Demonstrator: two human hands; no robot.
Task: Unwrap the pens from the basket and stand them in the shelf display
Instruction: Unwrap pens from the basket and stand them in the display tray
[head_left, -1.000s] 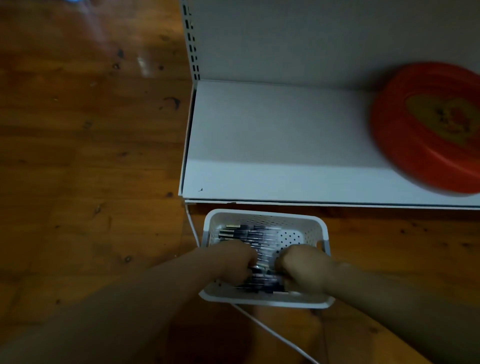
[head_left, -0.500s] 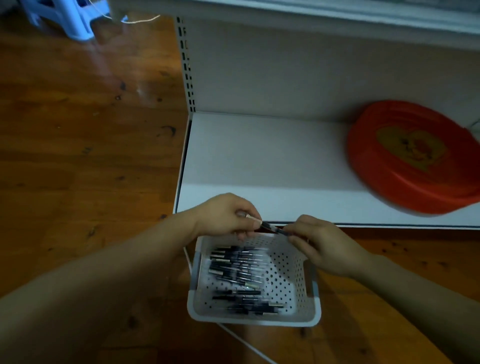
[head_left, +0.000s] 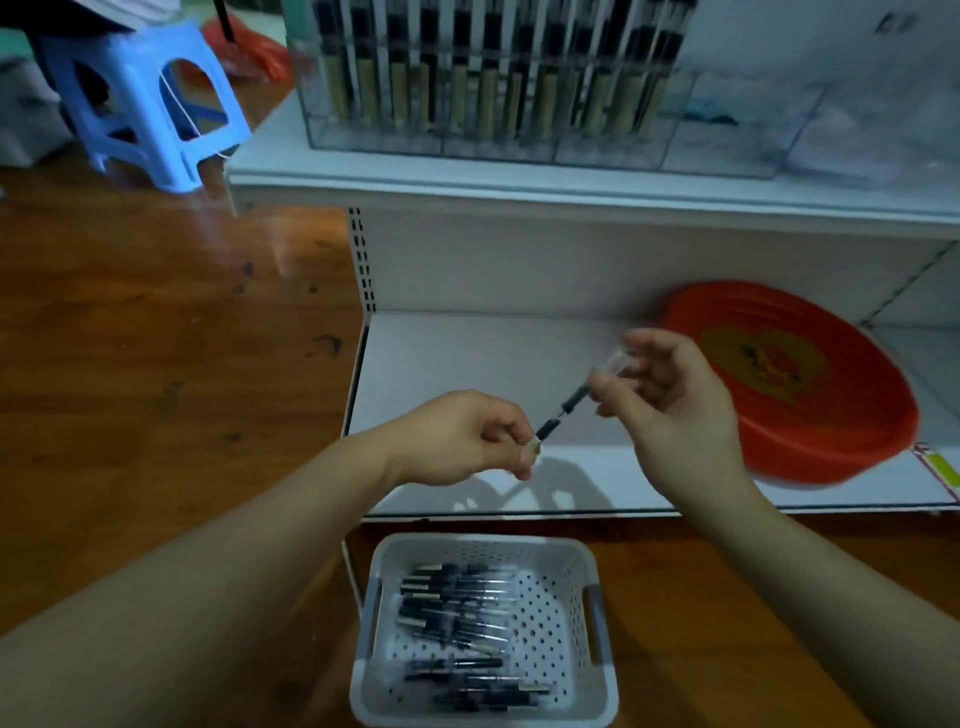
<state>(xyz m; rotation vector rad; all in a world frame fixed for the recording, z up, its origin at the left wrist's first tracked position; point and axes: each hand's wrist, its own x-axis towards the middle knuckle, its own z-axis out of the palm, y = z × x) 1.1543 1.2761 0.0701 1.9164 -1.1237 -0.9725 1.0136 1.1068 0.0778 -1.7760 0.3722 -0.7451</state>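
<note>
Both hands' grips pinch a pen (head_left: 563, 408), slanting lower-left to upper-right

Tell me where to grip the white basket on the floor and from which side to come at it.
Grip the white basket by the grey handle on its right wall, coming from the right, probably with the right hand once it is free. A matching grey strip shows on the left wall. The basket sits level and open-topped, with pens lying loose inside, so lift it flat.
</note>
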